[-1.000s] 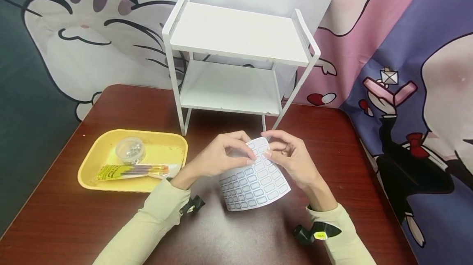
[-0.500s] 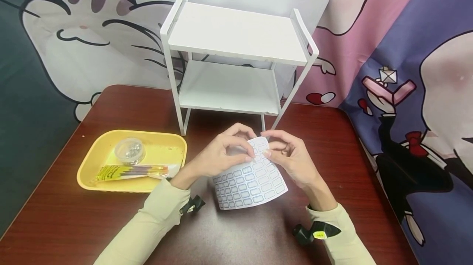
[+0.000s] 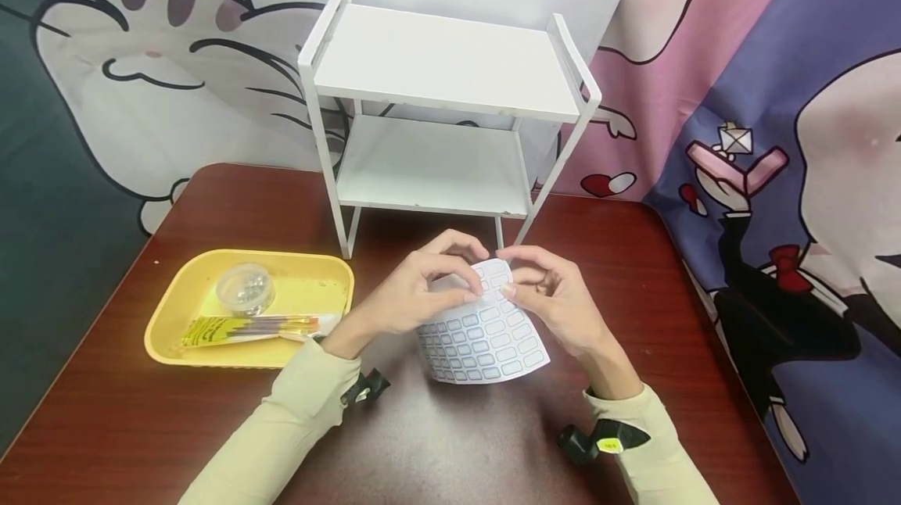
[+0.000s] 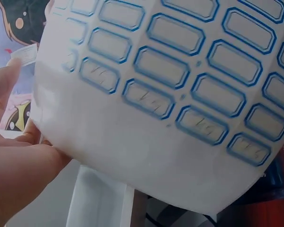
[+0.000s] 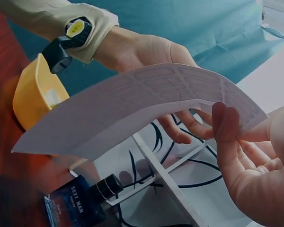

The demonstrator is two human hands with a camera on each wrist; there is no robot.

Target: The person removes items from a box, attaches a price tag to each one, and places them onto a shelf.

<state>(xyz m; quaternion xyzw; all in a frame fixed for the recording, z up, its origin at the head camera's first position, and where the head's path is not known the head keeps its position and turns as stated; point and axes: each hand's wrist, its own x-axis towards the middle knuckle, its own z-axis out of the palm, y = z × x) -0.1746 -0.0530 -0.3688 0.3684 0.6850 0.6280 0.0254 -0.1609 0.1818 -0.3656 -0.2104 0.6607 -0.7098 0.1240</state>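
A curved white sheet of blue-bordered sticker labels [image 3: 486, 341] hangs over the table between the two hands. The right hand [image 3: 563, 302] pinches its upper corner between thumb and fingers; that grip shows in the right wrist view too. Close beside it, the left hand [image 3: 415, 290] has thumb and index finger almost together in front of the sheet. A small white label [image 4: 24, 55] sits at a fingertip of this hand in the left wrist view. Handwritten marks show faintly inside some of the labels. From the right wrist the sheet's back faces the camera and covers part of the left hand.
A yellow tray [image 3: 165, 333] at left holds a round clear container [image 3: 245, 290] and a packet of brushes [image 3: 253, 329]. A white two-tier shelf [image 3: 450, 59] stands behind the hands. A dark bottle [image 5: 75, 203] lettered "SEXY MAN" is near the shelf.
The sheet's lower part has swung left and then lifted, curving more. The left hand's upper fingers have raised and that hand has shifted slightly left. The right hand keeps its hold.
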